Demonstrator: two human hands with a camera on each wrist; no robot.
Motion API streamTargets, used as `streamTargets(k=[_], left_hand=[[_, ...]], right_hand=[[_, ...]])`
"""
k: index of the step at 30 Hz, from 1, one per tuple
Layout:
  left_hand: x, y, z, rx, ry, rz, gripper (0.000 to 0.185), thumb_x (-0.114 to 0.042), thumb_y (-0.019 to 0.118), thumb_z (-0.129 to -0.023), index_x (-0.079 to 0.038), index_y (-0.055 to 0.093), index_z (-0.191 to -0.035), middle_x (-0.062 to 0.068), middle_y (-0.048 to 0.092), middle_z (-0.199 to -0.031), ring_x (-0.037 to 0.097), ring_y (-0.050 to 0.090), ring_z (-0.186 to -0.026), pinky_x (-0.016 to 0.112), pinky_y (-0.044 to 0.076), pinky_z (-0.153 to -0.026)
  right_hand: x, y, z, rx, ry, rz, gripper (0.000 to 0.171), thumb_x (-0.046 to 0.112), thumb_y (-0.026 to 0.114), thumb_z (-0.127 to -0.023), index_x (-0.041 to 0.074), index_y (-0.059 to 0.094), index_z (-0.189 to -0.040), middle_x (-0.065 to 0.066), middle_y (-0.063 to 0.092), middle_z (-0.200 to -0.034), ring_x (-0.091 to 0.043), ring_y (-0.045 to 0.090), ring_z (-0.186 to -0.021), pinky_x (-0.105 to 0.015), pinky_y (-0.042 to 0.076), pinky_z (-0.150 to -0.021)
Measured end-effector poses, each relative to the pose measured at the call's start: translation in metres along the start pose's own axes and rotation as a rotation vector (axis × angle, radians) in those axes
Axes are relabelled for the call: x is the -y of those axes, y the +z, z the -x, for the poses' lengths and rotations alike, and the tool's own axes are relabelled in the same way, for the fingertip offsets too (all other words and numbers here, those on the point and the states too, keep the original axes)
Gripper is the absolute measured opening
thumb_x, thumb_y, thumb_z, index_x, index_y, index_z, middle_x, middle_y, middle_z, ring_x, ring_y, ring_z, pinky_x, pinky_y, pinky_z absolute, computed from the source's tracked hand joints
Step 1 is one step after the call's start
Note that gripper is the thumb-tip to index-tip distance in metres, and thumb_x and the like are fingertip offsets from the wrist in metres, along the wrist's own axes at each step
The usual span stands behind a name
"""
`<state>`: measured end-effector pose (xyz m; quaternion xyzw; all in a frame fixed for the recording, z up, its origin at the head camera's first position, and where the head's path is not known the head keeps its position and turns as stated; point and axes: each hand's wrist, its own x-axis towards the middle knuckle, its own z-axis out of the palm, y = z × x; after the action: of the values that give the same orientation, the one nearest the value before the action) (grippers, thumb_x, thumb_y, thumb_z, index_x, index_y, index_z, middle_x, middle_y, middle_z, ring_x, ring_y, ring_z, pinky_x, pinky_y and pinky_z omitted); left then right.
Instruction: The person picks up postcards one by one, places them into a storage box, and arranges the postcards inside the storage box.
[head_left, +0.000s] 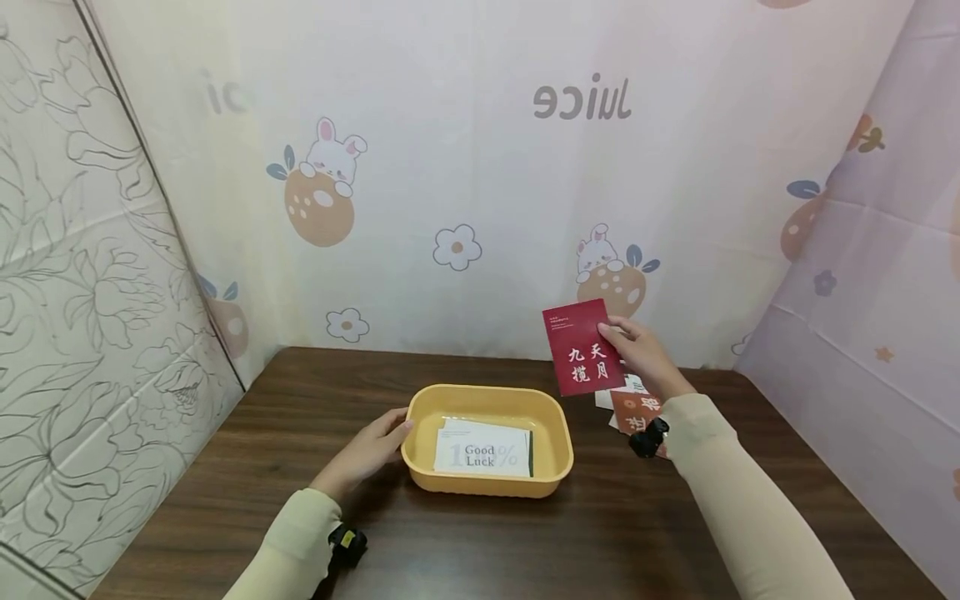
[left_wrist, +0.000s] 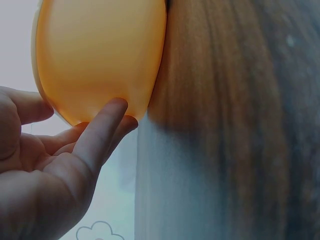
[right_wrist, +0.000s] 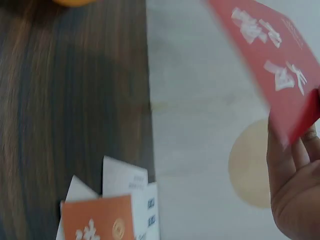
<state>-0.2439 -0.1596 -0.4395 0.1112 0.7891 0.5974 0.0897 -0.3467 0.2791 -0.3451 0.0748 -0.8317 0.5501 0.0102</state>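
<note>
The left hand (head_left: 372,451) rests with nearly straight fingers (left_wrist: 102,132) touching the left outer wall of the yellow tub (head_left: 420,408), which stands mid-bench and holds a "Good Luck" card (head_left: 483,454) lying flat. Raised above the bench's right rear part, the right hand (head_left: 637,354) pinches a red card (head_left: 581,346) by its right edge, thumb in front. The card stands upright, long axis near vertical, printed face toward the person, over the pile of cards (head_left: 626,404) on the bench.
</note>
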Motion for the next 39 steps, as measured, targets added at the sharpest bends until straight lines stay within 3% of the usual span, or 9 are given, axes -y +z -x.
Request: streamTargets(k=[7,13,19,25,30,39], left_hand=[[-0.002,-0.001,0.003,0.027,0.017,0.006,0.050,-0.024,0.044,-0.110,0.003,0.036,-0.151,0.027,0.046,-0.145,0.038,0.053,-0.127,0.046,0.053,-0.096],[-0.003,-0.002,0.004,0.034,0.017,0.019,0.051,-0.024,0.044,-0.110,0.004,0.034,-0.151,0.028,0.045,-0.145,0.040,0.052,-0.128,0.047,0.052,-0.096],[-0.001,-0.002,0.003,0.032,0.018,0.013,0.050,-0.023,0.044,-0.110,0.004,0.035,-0.151,0.028,0.046,-0.145,0.039,0.053,-0.127,0.047,0.053,-0.096],[-0.001,0.000,0.000,0.007,0.003,0.007,0.049,-0.024,0.045,-0.110,0.002,0.038,-0.151,0.025,0.047,-0.145,0.037,0.053,-0.127,0.045,0.053,-0.097],[0.000,0.000,-0.001,0.007,0.004,-0.002,0.049,-0.024,0.044,-0.110,0.002,0.037,-0.151,0.025,0.047,-0.145,0.037,0.053,-0.127,0.045,0.053,-0.096],[0.001,0.000,0.000,0.005,0.009,-0.003,0.049,-0.025,0.046,-0.109,0.002,0.039,-0.150,0.024,0.048,-0.144,0.036,0.054,-0.126,0.045,0.053,-0.095]], right_hand=[[0.016,0.013,-0.004,0.037,-0.055,0.007,0.067,0.049,0.050,-0.103,0.009,0.038,-0.155,-0.025,0.052,-0.135,-0.022,0.062,-0.101,-0.029,0.057,-0.079],[0.026,0.024,-0.005,0.093,-0.103,-0.014,0.058,0.040,0.049,-0.106,0.005,0.041,-0.153,-0.025,0.056,-0.126,-0.021,0.064,-0.093,-0.034,0.060,-0.077],[0.035,0.034,-0.002,0.130,-0.062,0.014,0.056,0.043,0.057,-0.102,0.007,0.053,-0.145,-0.022,0.062,-0.118,-0.028,0.066,-0.089,-0.039,0.061,-0.076],[0.039,0.043,-0.007,0.164,-0.052,0.041,0.049,0.047,0.064,-0.097,0.012,0.065,-0.132,-0.020,0.066,-0.099,-0.029,0.068,-0.070,-0.040,0.061,-0.064],[0.044,0.055,-0.008,0.210,-0.057,0.090,0.044,0.047,0.066,-0.096,0.016,0.069,-0.126,-0.016,0.068,-0.093,-0.029,0.067,-0.065,-0.040,0.060,-0.059],[0.052,0.078,-0.008,0.362,-0.102,0.138,0.038,0.040,0.067,-0.097,0.014,0.071,-0.124,-0.013,0.071,-0.099,-0.032,0.072,-0.074,-0.043,0.061,-0.065]])
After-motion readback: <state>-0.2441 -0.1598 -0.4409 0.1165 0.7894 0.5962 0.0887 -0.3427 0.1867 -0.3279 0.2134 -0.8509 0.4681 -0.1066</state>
